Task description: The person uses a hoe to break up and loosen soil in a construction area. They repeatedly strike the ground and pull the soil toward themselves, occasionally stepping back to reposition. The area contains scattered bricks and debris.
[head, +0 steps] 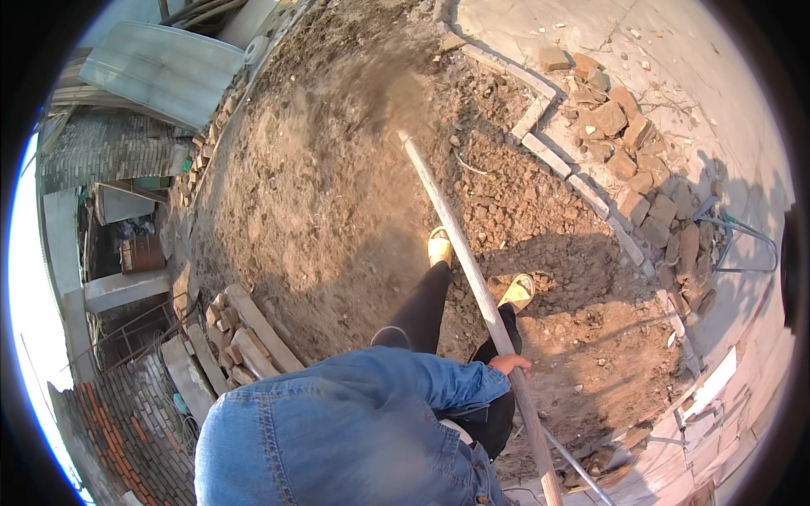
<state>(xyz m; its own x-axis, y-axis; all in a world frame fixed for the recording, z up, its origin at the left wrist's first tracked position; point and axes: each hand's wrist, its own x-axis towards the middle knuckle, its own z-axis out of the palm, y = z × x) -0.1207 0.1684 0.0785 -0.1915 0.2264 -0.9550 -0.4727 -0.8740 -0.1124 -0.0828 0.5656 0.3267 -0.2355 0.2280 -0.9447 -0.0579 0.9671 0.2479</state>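
My left hand (511, 365), in a blue denim sleeve (462, 381), is closed around a long wooden pole (468, 259). The pole slants from the bottom edge, past my feet, to the bare soil (304, 202) ahead. Around its far end (404, 138) the ground is blurred and looks dusty, so any tool head there cannot be made out. My right hand is out of view. Below stand my two feet in yellow slippers, the left slipper (439, 245) farther ahead than the right slipper (519, 292).
A zigzag brick edging (547, 154) borders the soil on the right. Beyond it lies a heap of broken bricks (610, 120) on concrete, near a blue metal frame (747, 240). Concrete slabs (262, 326) and stacked bricks (120, 436) lie left. A thin metal rod (579, 468) is at lower right.
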